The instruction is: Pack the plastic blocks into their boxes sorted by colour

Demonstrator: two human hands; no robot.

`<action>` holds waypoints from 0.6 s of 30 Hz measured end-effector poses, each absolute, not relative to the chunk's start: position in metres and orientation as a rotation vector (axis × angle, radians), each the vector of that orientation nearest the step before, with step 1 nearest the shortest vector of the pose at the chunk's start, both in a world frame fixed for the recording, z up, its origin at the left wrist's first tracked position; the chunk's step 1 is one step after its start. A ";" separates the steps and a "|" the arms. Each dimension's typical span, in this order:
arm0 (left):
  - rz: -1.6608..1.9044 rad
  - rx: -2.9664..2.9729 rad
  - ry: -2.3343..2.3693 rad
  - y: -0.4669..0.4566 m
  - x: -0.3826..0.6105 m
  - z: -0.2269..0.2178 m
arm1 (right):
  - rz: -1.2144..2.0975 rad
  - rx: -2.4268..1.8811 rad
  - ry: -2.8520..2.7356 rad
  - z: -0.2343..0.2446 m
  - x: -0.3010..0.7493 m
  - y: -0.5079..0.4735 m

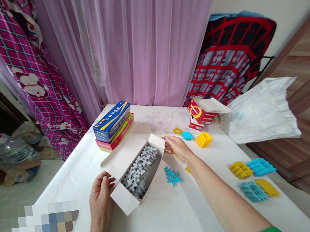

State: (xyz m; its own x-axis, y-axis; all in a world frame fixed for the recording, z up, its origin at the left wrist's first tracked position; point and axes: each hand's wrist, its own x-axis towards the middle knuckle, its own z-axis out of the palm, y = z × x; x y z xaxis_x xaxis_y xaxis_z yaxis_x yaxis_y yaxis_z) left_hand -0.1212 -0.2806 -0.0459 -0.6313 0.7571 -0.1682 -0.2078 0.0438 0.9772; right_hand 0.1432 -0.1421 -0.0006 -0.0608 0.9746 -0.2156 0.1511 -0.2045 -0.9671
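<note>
An opened white cardboard box (150, 171) lies slantwise on the table, its lid and end flaps folded out. Inside are many grey interlocking plastic building pieces (141, 168), packed in rows. My left hand (100, 192) is at the near left end, fingers curled in at the edge by the end flap. At the far right end, my right hand (177, 147) pinches the other end flap between thumb and fingers. A blue notched plastic piece (173, 176) lies flat right of the box. Yellow pieces show partly behind my right hand and forearm.
A blue box (112, 121) rests on a red-and-green box (118, 139) at back left. An open red box (199, 112) and white plastic bag (264, 113) are at back right. Yellow stack (204, 139), blue stack (187, 135) and several other stacks (240, 170) lie to the right.
</note>
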 end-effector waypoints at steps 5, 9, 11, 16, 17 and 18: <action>1.634 0.553 1.582 -0.295 -0.130 -0.046 | 1.448 -1.403 -1.207 -0.002 0.144 -0.142; 1.523 0.524 1.608 -0.326 -0.142 -0.046 | 1.506 -1.353 -1.185 0.000 0.147 -0.142; 1.473 0.513 1.605 -0.341 -0.141 -0.042 | 1.532 -1.325 -1.170 0.003 0.149 -0.143; 1.547 0.491 1.595 -0.364 -0.104 -0.037 | 1.610 -1.260 -1.151 0.006 0.148 -0.155; 1.584 0.502 1.580 -0.367 -0.094 -0.039 | 1.611 -1.248 -1.149 0.005 0.147 -0.159; 1.595 0.526 1.577 -0.369 -0.085 -0.042 | 1.605 -1.239 -1.145 0.003 0.146 -0.164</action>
